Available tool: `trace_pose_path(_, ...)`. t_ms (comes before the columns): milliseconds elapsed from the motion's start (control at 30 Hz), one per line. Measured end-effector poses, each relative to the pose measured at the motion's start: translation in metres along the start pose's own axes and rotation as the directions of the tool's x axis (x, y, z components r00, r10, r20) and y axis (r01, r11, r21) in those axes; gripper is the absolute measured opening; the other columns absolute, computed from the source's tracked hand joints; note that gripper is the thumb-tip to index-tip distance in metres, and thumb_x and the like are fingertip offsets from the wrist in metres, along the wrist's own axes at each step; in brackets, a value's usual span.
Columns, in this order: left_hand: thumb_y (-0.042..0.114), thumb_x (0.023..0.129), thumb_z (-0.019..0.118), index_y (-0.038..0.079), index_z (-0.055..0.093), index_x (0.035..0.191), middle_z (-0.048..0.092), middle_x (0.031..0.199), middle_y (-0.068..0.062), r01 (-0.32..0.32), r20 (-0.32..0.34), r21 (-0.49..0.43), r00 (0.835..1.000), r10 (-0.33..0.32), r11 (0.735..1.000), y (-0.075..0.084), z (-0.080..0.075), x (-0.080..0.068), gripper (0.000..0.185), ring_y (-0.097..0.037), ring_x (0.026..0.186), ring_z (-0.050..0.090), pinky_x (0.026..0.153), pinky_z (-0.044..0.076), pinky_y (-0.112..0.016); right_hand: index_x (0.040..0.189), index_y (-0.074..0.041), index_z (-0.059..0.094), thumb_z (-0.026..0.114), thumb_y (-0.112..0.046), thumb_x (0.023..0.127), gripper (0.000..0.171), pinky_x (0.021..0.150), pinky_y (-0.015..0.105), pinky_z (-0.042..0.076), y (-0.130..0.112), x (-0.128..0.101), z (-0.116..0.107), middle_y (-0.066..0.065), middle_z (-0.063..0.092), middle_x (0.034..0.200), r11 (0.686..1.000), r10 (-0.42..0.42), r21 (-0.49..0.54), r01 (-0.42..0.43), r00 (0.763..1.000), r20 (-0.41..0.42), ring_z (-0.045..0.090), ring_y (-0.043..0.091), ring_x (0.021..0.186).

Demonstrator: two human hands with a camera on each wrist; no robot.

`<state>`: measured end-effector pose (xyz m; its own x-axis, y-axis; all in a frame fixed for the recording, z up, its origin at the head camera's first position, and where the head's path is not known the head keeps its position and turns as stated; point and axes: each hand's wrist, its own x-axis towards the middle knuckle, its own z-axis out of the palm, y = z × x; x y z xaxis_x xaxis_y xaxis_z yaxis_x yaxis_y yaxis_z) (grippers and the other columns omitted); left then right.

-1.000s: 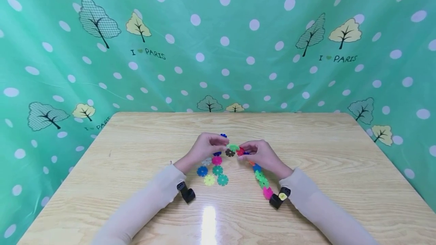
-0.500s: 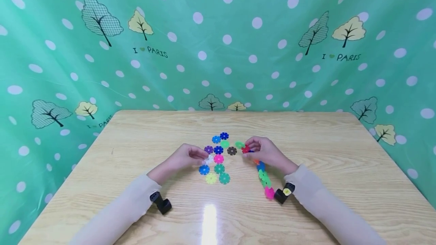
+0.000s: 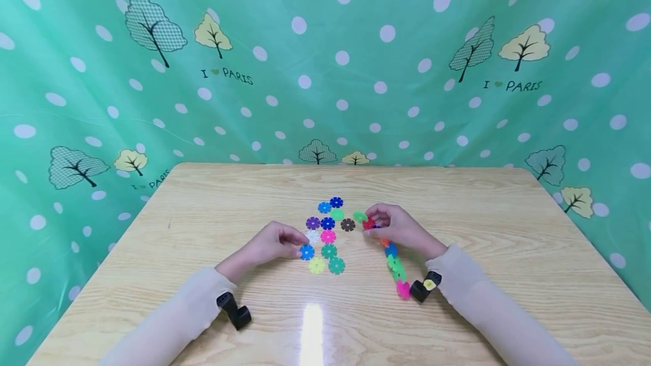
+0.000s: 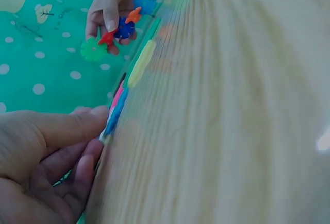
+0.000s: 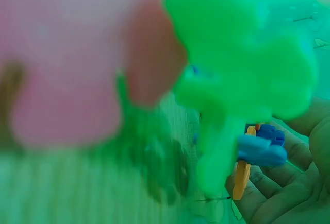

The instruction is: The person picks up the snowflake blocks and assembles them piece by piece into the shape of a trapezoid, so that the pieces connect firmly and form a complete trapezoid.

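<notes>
My left hand (image 3: 269, 243) is at the left edge of a group of flat notched plastic discs, thumb and forefinger apart. Its fingertips are beside the white disc (image 3: 313, 236) and the blue disc (image 3: 307, 252); contact is hard to make out. My right hand (image 3: 402, 229) holds a chain of interlocked discs, pinching near the red disc (image 3: 369, 223). A light green disc (image 3: 359, 217) ends the chain's far end; orange, blue and green discs run down to a pink disc (image 3: 403, 290). Close up in the right wrist view, a green disc (image 5: 232, 54) hides much.
Loose discs between the hands include a brown disc (image 3: 348, 225), a purple disc (image 3: 312, 223), a yellow disc (image 3: 316, 265) and several others, blue, green and pink. They lie on a wooden table (image 3: 458, 202). A green dotted cloth (image 3: 325, 89) hangs behind.
My left hand has moved away from the right hand, left and toward me, to the white and blue discs. The right hand with its chain has shifted slightly right.
</notes>
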<state>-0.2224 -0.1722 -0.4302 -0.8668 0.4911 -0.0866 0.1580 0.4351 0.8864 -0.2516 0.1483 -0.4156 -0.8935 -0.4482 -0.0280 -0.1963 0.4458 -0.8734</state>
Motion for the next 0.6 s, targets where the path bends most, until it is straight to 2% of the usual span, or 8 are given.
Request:
trace_pose_path(133,0.004,0.079,0.073,0.005,0.072,0.101,0.070,0.099,-0.007,-0.023,-0.023,0.050,0.999,0.024,0.998,0.0004,0.0031,0.0002,0.022,-0.012,0.077,0.059,0.068,0.052,-0.023,0.112,0.000,0.061,0.075,-0.012,0.080,0.037,0.082,0.031,0.050,0.0026,-0.0008,-0.0011,0.008,0.065,0.097,1.000,-0.023,-0.005,0.023,1.000,0.001,0.059,0.020,0.090)
trace_pose_path(300,0.005,0.078,0.074,0.008,0.072,0.100,0.070,0.097,-0.004,-0.020,-0.039,0.082,0.999,0.024,0.996,0.0018,0.0052,-0.0006,0.022,-0.014,0.077,0.057,0.066,0.050,-0.023,0.114,0.001,0.061,0.074,-0.014,0.081,0.038,0.079,0.030,0.050,0.0033,-0.0021,-0.0024,0.011,0.064,0.100,0.999,-0.033,-0.006,0.033,0.999,0.010,0.058,0.020,0.088)
trace_pose_path(600,0.008,0.078,0.075,0.008,0.072,0.101,0.069,0.101,-0.005,-0.041,-0.011,0.099,0.999,0.042,0.994,-0.0013,0.0048,-0.0008,0.023,-0.015,0.080,0.057,0.068,0.049,-0.023,0.112,-0.003,0.064,0.073,-0.017,0.082,0.034,0.066,0.025,0.051,-0.0007,-0.0049,-0.0034,0.007,0.064,0.095,1.000,-0.012,0.001,0.012,1.000,0.012,0.057,0.020,0.078)
